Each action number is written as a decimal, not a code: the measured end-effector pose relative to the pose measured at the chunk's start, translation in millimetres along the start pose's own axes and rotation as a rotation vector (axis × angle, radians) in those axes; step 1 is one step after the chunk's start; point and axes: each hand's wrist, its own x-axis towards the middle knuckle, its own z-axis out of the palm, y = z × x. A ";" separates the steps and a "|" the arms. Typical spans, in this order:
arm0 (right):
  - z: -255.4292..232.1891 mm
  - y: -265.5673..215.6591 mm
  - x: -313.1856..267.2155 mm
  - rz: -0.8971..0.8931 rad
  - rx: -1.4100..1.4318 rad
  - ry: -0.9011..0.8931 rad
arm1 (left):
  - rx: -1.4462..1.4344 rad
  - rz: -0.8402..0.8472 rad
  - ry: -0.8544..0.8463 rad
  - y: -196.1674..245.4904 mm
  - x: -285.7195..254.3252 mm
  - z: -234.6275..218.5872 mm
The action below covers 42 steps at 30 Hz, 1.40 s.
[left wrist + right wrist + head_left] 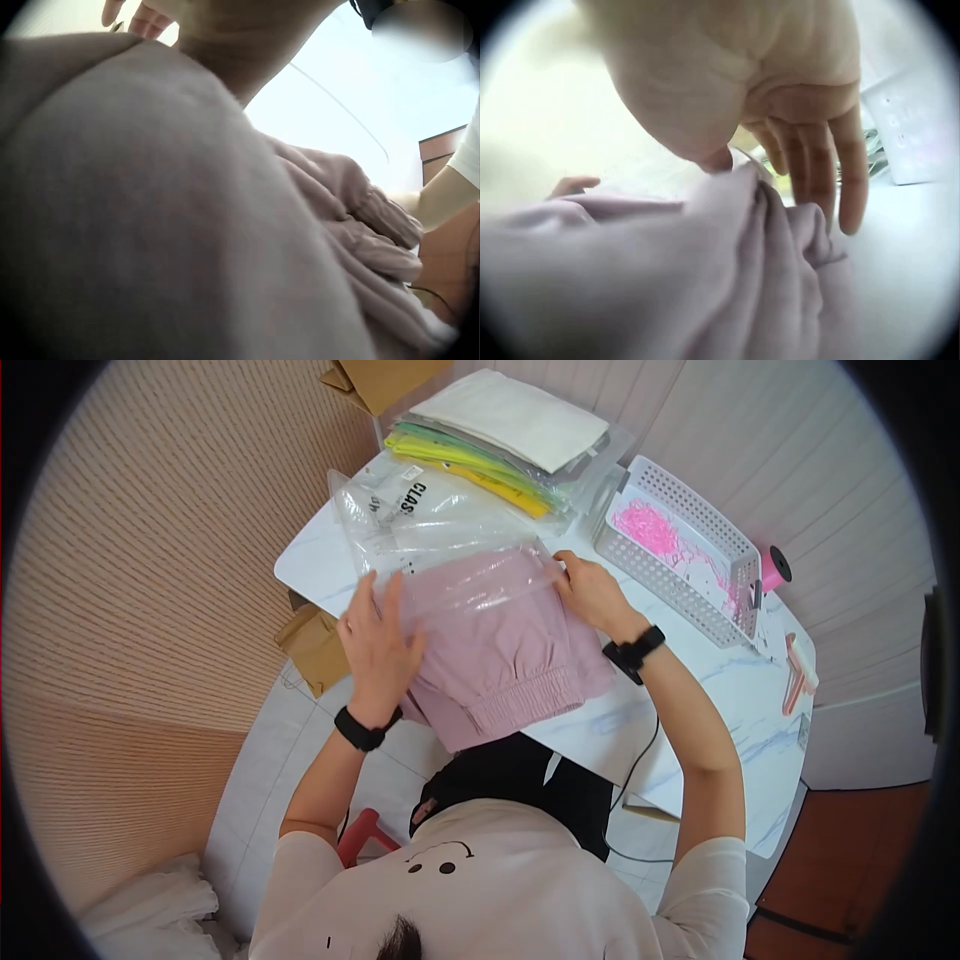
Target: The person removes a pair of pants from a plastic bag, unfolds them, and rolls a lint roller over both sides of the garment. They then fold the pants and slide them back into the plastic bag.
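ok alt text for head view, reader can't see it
A person's left hand and right hand flank a folded pink garment, its far end under clear plastic, on a white table. Beyond sit a fabric stack and basket of pink strands.

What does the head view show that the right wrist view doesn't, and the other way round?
Only the head view: the pink spool, the white T-shirt with a smile print and the black bands on both wrists.

Only the right wrist view: the palm side of the right hand, seen close up.

Both: the right hand itself, the left hand (just fingers in the wrist view), the pink elastic-waist pants and the white perforated basket.
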 end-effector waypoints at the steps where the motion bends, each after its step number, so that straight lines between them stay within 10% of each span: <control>1: -1.8 -0.7 4.2 0.017 -0.011 -0.040 | -0.005 -0.005 -0.004 -5.3 2.7 0.3; 8: 3.6 10.9 -14.1 0.118 0.054 -0.164 | 0.013 -0.264 -0.145 -24.0 -25.6 5.1; 11: 21.3 18.0 -27.3 0.166 0.168 -0.121 | -0.579 -0.696 -0.459 -9.9 -22.2 -6.3; 17: -2.7 -17.1 -40.3 0.750 1.277 -0.338 | -0.884 -0.402 -0.214 -27.1 -27.0 9.1; 27: -87.0 -29.7 -15.3 0.585 1.350 -0.202 | -1.315 -0.678 -0.441 -36.2 64.3 5.2; 30: -49.0 59.1 0.1 0.458 1.034 -0.217 | -1.173 -0.843 -0.595 3.5 44.0 -0.7; 34: -72.9 37.2 -26.8 0.491 0.335 -0.314 | -0.791 -0.534 -0.612 -5.1 -0.1 30.7; 36: -70.6 19.1 -49.1 -0.030 -0.408 0.261 | -0.364 -0.253 -0.522 -3.9 2.0 17.9; 42: -16.3 -61.3 -56.1 -0.479 0.140 -0.156 | 0.028 0.340 -0.107 28.3 36.9 4.7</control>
